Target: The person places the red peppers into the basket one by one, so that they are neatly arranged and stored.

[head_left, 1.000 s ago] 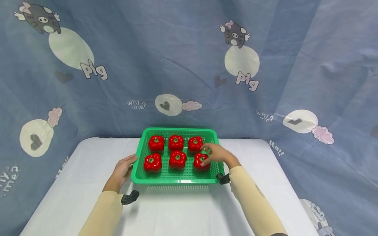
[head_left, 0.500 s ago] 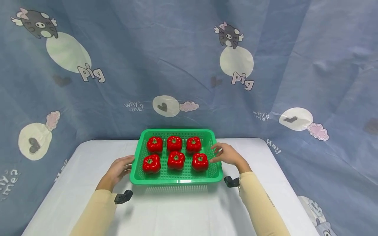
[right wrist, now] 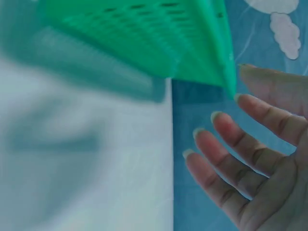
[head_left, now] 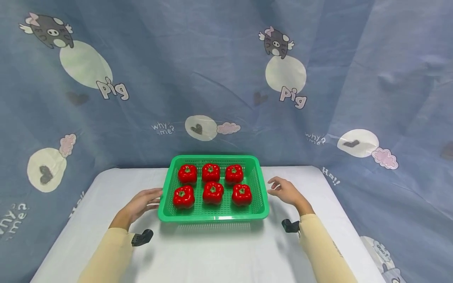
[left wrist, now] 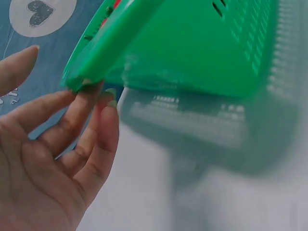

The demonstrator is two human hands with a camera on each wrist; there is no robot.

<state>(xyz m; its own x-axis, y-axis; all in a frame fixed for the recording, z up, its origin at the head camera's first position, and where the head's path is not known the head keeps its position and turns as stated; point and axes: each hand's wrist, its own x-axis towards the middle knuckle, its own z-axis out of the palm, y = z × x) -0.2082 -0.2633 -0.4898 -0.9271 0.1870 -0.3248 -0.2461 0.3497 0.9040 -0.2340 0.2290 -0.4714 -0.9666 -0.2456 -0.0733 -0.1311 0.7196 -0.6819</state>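
Note:
A green plastic basket point(head_left: 213, 218) stands at the back of the white table. Several shiny red bell peppers point(head_left: 213, 192) with green stems sit upright inside it in two rows. My left hand point(head_left: 140, 203) is at the basket's left side, thumb raised and fingers loosely extended. In the left wrist view, fingertips of the left hand point(left wrist: 53, 154) appear to touch the underside of the basket's rim point(left wrist: 108, 53). My right hand point(head_left: 288, 192) is just right of the basket, apart from it, with relaxed, spread fingers holding nothing. The right wrist view shows the right hand's fingers point(right wrist: 250, 147) near a basket corner point(right wrist: 211, 62).
A white-covered table point(head_left: 212, 255) lies under the basket, extending to both sides and toward me. Behind it hangs a blue cloth point(head_left: 226, 78) printed with pigs and hearts. Black wrist cameras point(head_left: 142, 237) stick out from both sleeves.
My right hand has left the front right pepper and moved right, out of the basket. My left hand has shifted slightly left, its fingers looser at the rim. The peppers have stayed put.

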